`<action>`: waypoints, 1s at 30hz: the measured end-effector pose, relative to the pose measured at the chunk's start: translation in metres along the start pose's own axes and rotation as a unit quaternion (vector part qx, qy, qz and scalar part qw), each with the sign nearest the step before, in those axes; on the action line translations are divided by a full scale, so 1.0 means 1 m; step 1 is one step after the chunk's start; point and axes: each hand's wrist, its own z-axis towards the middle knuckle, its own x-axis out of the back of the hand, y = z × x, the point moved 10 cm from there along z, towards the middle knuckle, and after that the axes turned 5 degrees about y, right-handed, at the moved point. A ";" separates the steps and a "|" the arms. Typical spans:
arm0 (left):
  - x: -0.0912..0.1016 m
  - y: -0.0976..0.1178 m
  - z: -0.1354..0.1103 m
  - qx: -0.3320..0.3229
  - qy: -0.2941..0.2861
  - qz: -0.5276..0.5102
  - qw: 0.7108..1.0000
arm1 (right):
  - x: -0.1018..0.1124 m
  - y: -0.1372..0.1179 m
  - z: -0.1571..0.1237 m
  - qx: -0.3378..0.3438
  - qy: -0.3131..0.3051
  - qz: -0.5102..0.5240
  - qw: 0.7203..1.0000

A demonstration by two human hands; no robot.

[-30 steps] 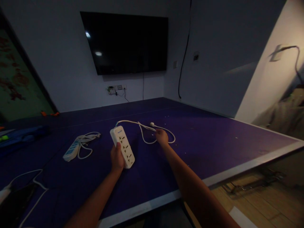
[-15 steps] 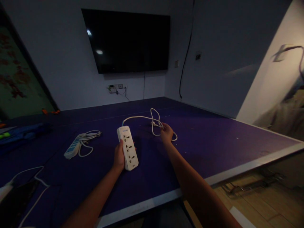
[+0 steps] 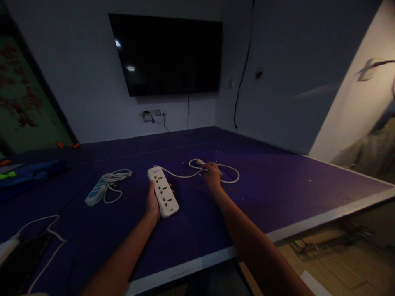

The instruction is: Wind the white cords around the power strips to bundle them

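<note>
My left hand (image 3: pixel 153 200) is wrapped round a white power strip (image 3: pixel 163 192), thumb on its left edge and fingertips showing at the right. The strip's socket face is turned up toward me. From its far end a white cord (image 3: pixel 182 176) runs right to my right hand (image 3: pixel 212 174), whose fingers are closed on the cord low over the purple table (image 3: pixel 197 230). Loops of cord spread on both sides of that hand. The cord's plug (image 3: pixel 200 162) lies just beyond the fingers.
Another power strip (image 3: pixel 98 190), white and blue with bundled cord, lies to the left. A dark flat device (image 3: pixel 24 257) and a white cable (image 3: pixel 51 230) are at the near left. Blue cloth (image 3: pixel 40 174) lies farther back. A television (image 3: pixel 169 55) hangs on the wall.
My right hand has lowered and shifted slightly left with the cord. The raised cord loops have dropped flatter onto the table, and the power strip has tilted a little.
</note>
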 end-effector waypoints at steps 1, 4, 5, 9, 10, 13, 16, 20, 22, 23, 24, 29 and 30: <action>-0.001 -0.002 0.000 0.004 -0.004 0.007 1.000 | -0.004 -0.002 -0.001 0.007 -0.018 -0.005 1.000; -0.005 -0.002 -0.002 -0.007 -0.019 0.029 0.999 | -0.015 -0.007 -0.003 0.017 -0.083 -0.044 0.995; -0.007 -0.001 -0.003 -0.015 -0.027 0.035 0.999 | -0.019 -0.008 -0.004 0.018 -0.106 -0.062 0.992; -0.021 -0.005 -0.011 0.008 -0.097 0.065 0.993 | -0.023 -0.017 -0.007 0.039 -0.142 -0.111 0.983; -0.025 -0.009 -0.015 0.025 -0.120 0.073 0.990 | -0.018 -0.021 -0.006 0.047 -0.123 -0.110 0.985; -0.034 -0.017 -0.024 0.070 -0.169 0.094 0.979 | -0.002 -0.034 -0.002 0.070 -0.047 -0.084 0.993; -0.039 -0.025 -0.032 0.099 -0.198 0.103 0.970 | 0.004 -0.053 -0.003 0.112 -0.025 -0.033 0.993; -0.045 -0.038 -0.041 0.140 -0.239 0.121 0.953 | -0.006 -0.078 -0.013 0.171 -0.076 0.002 0.982; -0.046 -0.044 -0.046 0.160 -0.254 0.133 0.945 | -0.011 -0.084 -0.018 0.183 -0.100 0.006 0.978; -0.046 -0.045 -0.047 0.163 -0.256 0.134 0.943 | -0.013 -0.085 -0.020 0.185 -0.108 0.010 0.977; -0.046 -0.044 -0.047 0.161 -0.254 0.132 0.944 | -0.015 -0.086 -0.021 0.187 -0.113 0.015 0.976; -0.043 -0.038 -0.046 0.147 -0.234 0.132 0.952 | -0.022 -0.086 -0.024 0.191 -0.139 0.022 0.971; -0.042 -0.036 -0.045 0.142 -0.231 0.136 0.953 | -0.024 -0.086 -0.025 0.189 -0.152 0.017 0.970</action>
